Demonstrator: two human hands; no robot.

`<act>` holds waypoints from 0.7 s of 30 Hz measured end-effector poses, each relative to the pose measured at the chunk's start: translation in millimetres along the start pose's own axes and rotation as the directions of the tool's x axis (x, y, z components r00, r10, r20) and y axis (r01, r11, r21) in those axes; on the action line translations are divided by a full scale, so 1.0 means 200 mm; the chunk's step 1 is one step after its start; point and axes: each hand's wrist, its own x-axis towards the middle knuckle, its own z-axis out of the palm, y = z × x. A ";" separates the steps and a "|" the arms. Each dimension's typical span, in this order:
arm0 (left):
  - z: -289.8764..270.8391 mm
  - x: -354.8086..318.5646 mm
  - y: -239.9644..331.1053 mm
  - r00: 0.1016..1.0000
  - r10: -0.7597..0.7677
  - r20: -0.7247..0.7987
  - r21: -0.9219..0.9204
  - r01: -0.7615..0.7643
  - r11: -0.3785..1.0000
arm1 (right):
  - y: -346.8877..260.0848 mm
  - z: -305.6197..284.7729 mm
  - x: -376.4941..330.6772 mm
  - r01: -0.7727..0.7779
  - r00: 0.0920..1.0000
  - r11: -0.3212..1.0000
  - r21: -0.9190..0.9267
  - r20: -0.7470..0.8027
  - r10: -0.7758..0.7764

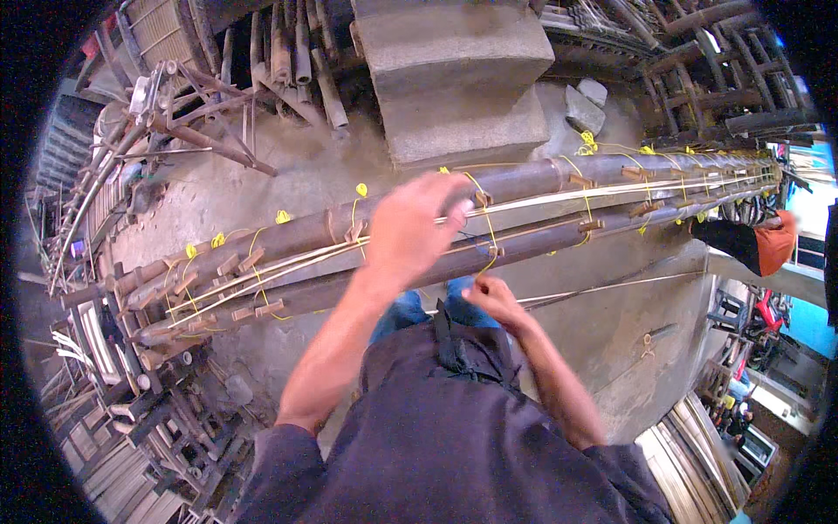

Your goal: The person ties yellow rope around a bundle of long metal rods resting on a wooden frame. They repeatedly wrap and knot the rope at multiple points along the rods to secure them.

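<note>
Two long dark bamboo poles run side by side across my front, the far pole (524, 181) and the near pole (532, 245). Pale split-bamboo strips (559, 201) lie lengthwise between them. Loops of yellow string (490, 229) cross both poles, with short wooden pegs (583, 181) tucked along them. My left hand (417, 225) is over the far pole, its fingers curled and slightly blurred; what they grip is hidden. Below the near pole, my right hand (495, 299) is closed in a pinch on the lower end of a yellow string loop.
Concrete steps (463, 105) rise beyond the poles. A metal-and-wood stand (209, 131) is at far left, near upright bamboo lengths (301, 52). Stacked wood (113, 472) lies lower left, bamboo slats (698, 454) lower right. A person in an orange garment (775, 243) is at right.
</note>
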 end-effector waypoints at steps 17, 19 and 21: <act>0.53 -0.02 -0.08 0.970 0.107 -0.220 0.268 -0.045 0.962 | -0.63 -0.32 1.00 0.340 0.897 0.474 -0.812 0.128 -0.423; 0.53 -0.07 -0.17 0.985 0.007 -0.171 0.361 0.056 0.931 | -0.79 -0.22 0.77 0.548 0.781 0.650 -0.526 0.044 -0.623; 0.57 -0.12 -0.25 0.956 -0.172 -0.238 0.077 0.195 0.978 | -0.68 -0.13 0.42 0.755 0.656 0.651 -0.084 0.117 -0.746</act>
